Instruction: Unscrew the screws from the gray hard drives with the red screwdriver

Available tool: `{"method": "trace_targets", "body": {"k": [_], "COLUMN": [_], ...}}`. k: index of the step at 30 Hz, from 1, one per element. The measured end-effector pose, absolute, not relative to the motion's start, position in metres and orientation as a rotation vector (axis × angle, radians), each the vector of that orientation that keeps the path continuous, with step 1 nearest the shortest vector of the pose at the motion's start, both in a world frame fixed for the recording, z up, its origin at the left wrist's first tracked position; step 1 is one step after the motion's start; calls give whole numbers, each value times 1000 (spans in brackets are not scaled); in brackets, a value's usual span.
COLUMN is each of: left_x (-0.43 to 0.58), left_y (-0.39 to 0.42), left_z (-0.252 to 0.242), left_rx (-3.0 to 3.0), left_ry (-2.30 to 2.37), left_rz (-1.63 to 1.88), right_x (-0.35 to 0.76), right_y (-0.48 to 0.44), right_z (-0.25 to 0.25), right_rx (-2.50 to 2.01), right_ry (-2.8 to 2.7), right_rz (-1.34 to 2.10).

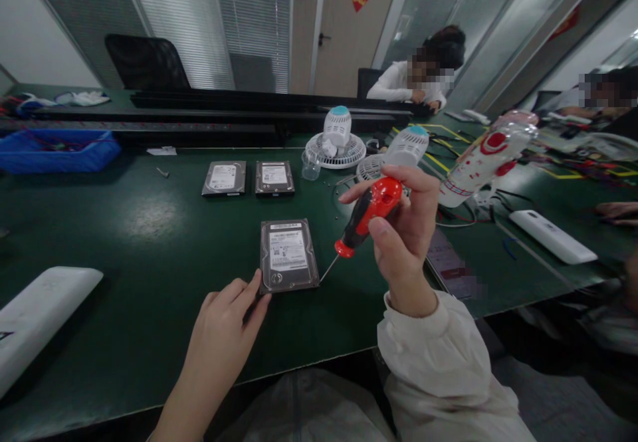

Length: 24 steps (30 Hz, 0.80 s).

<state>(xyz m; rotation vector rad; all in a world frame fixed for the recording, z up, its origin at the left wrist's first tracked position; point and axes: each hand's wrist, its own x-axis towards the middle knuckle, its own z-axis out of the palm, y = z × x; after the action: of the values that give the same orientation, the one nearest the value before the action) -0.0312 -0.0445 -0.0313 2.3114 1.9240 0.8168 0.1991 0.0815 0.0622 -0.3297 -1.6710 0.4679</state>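
Note:
A hard drive [288, 254] lies flat on the green table [124, 242] right in front of me. My left hand [226, 326] rests at its near left corner, fingertips touching the edge, fingers curled loosely. My right hand [406, 229] is closed round a red and black screwdriver [366, 215], held tilted. The thin metal tip points down at the drive's right near edge.
Two more hard drives [224, 178] [274, 177] lie farther back. Small white fans [336, 137] and a clear cup [310, 165] stand behind them. A blue bin [54, 151] sits far left, white flat devices [40, 309] [552, 236] at both sides. People sit at the back and right.

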Motion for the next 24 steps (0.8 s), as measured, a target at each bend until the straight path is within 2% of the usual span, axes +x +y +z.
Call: {"method": "trace_targets", "body": {"k": [11, 17, 24], "left_x": [-31, -31, -29], "left_y": [-45, -46, -45], "left_z": [-31, -30, -28], "left_rx": [2323, 2312, 2326], "left_ry": [1926, 1932, 1942], "left_rz": [813, 771, 787], "right_x": [196, 199, 198], "right_y": [85, 83, 85], "right_z": [64, 63, 60], "right_rx": [-310, -325, -382], "right_ry": [-1587, -1718, -1626], "right_rz": [322, 487, 263]}}
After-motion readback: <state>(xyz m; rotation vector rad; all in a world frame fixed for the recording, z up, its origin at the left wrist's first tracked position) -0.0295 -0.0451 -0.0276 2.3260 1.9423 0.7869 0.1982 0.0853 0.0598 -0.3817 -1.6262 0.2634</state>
